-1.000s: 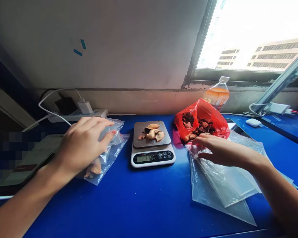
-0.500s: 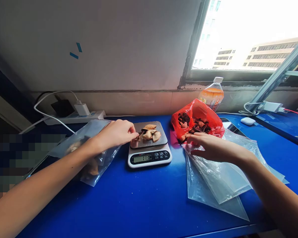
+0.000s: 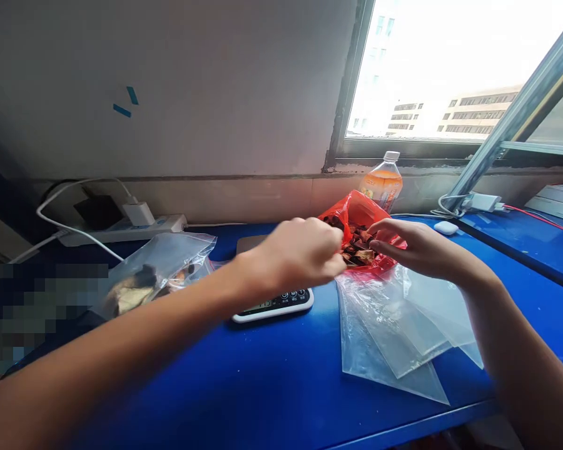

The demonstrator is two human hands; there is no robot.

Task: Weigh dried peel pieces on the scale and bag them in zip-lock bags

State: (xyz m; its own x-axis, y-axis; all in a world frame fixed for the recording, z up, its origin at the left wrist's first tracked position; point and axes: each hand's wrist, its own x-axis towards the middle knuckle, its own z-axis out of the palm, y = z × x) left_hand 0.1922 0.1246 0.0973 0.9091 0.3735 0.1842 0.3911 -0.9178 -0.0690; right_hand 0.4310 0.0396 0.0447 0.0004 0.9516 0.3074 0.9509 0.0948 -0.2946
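My left hand (image 3: 304,250), blurred and with fingers curled closed, is above the scale's right side, at the left edge of a red plastic bag (image 3: 389,265). Whatever it may hold is hidden. Below it, the kitchen scale (image 3: 288,306) is mostly covered; part of its display and buttons shows, but its load does not. The red bag gapes and holds dark, reddish-brown dried slices (image 3: 363,255). My right hand (image 3: 417,247) reaches over the bag's right side, its thumb and fingers apart, fingertips close to the slices.
A clear bag with dried pieces (image 3: 131,297) lies left of the scale. Flat clear bags (image 3: 394,337) lie before the red bag. Behind it stands an orange drink bottle (image 3: 385,181). A power strip (image 3: 164,225) runs along the wall; a white earphone case (image 3: 445,228) sits right.
My left hand has moved right from the scale's plate to the red bag, closed. My right hand has risen slightly over the bag. The view has turned right.
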